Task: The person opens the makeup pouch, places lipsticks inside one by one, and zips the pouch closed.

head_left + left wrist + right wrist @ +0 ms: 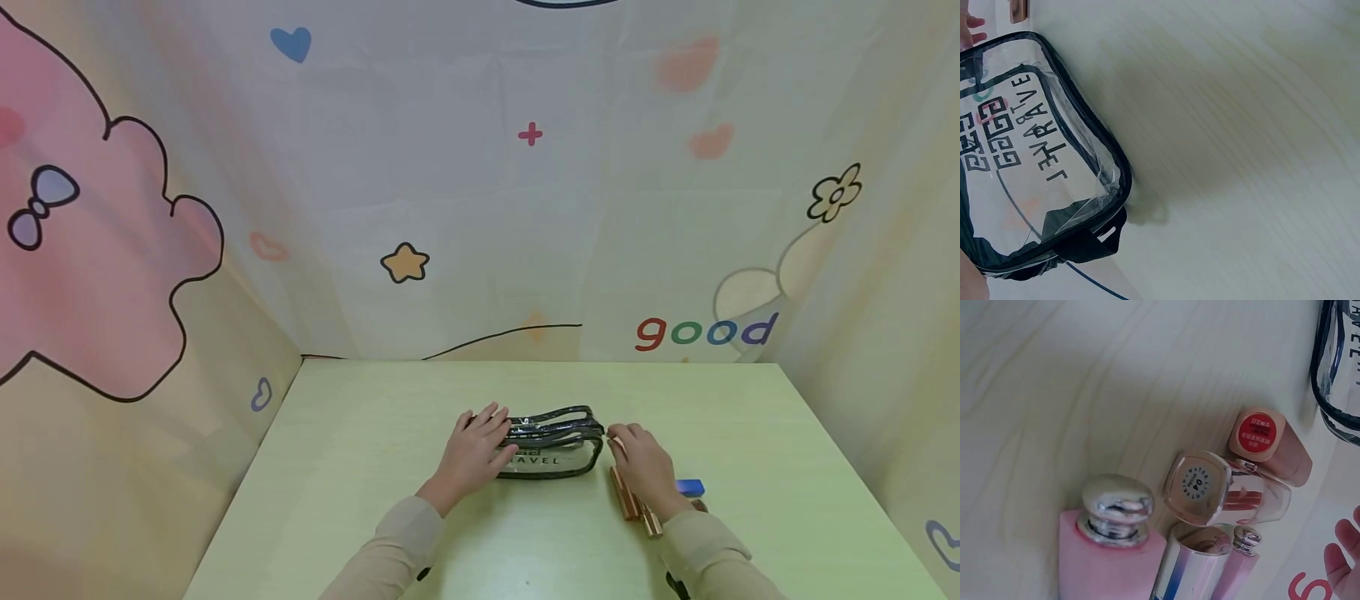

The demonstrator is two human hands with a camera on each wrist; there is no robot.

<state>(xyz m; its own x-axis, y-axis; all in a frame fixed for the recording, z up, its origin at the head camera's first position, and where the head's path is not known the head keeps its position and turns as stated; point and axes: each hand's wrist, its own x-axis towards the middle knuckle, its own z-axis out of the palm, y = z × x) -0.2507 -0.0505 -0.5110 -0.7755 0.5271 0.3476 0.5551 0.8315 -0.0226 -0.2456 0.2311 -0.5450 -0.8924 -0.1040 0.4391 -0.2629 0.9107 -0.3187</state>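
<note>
A clear travel pouch (pixel 558 460) with black piping and black lettering lies on the table. My left hand (pixel 472 454) rests on its left end with the fingers extended over its top. At the pouch's right end is my right hand (pixel 643 467), its fingertips right beside the corner and nothing visible in them. Below and around that hand lie several cosmetics, partly hidden by it in the head view. The right wrist view shows a tube with a red label (pixel 1257 432), a square-ended tube marked 04 (pixel 1194 484) and a pink bottle with a silver cap (pixel 1110 550).
A silver and blue tube (pixel 1188 562) and a slim pink one (pixel 1238 565) lie among the cosmetics. A blue item (pixel 690 487) shows right of my right hand. The pale table (pixel 337 533) meets a printed curtain (pixel 465 183) behind and at both sides.
</note>
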